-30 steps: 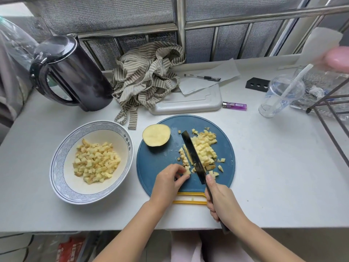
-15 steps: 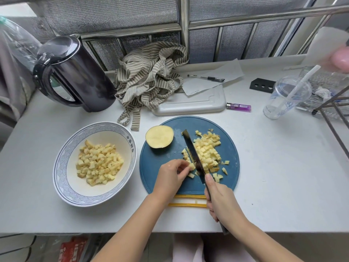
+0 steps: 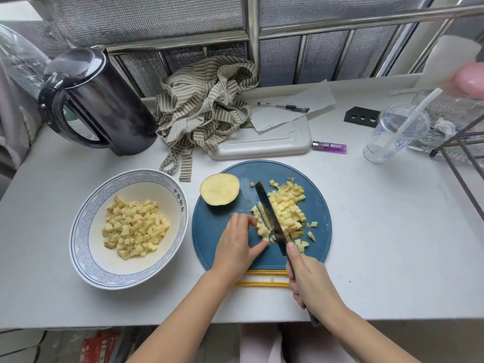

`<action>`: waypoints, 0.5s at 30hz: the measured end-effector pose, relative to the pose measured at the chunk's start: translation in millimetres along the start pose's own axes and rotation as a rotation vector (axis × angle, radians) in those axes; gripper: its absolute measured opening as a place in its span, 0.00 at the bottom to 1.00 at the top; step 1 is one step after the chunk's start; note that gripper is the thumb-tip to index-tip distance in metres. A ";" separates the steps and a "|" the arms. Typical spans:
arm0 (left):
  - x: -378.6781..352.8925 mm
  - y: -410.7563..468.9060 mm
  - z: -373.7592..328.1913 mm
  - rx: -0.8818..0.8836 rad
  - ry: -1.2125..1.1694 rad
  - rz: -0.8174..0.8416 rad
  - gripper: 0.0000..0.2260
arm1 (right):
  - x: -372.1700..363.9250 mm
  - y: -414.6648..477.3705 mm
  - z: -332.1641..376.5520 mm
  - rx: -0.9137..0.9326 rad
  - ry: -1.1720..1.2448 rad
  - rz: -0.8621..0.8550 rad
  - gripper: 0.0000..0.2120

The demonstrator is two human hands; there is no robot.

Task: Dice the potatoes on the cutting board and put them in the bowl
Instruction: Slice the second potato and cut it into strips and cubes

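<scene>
In the head view, a knife (image 3: 269,216) is gripped by its handle in the right hand (image 3: 311,284), the blade set down among potato strips (image 3: 262,227) on the blue cutting board (image 3: 222,231). The strips are pinched under the curled fingertips of the left hand (image 3: 237,244). Dice (image 3: 288,208) are heaped right of the blade, a potato half (image 3: 219,189) lies at the board's far left, and a bowl (image 3: 86,218) with more cubes stands just left.

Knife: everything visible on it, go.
The knife has a long, dark, metal-looking blade and a dark handle, held by the right hand with forefinger on the spine. It points away from the person, edge down on the blue cutting board amid potato dice; the left hand pinches dice beside it.
</scene>
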State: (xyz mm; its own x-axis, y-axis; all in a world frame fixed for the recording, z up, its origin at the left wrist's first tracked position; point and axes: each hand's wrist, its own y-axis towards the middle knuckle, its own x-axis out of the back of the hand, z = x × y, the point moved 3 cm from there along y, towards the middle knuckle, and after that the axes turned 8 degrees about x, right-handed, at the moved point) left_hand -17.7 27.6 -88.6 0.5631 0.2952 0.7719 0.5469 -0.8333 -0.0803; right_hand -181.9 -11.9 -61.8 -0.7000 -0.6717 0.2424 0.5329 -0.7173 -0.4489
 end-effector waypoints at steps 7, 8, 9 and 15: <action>4.2 -2.7 5.5 0.016 -0.103 -0.030 0.21 | -5.5 0.1 4.0 0.084 -0.151 0.008 0.27; 6.2 -3.2 10.3 0.023 -0.115 -0.027 0.21 | -6.9 -0.9 6.9 0.105 -0.197 0.009 0.27; 8.3 -3.5 15.3 0.040 -0.131 -0.019 0.21 | -8.6 -1.4 10.0 0.127 -0.245 0.012 0.27; 16.5 5.0 21.7 0.184 -0.292 -0.012 0.16 | -14.5 -3.0 18.7 0.178 -0.368 0.013 0.25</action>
State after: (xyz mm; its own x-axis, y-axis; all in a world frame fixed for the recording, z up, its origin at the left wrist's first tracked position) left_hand 7.8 38.5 -89.9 0.6947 0.4482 0.5626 0.6425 -0.7383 -0.2051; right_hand -164.4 -3.5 -47.8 -0.4926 -0.6793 0.5439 0.6373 -0.7072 -0.3062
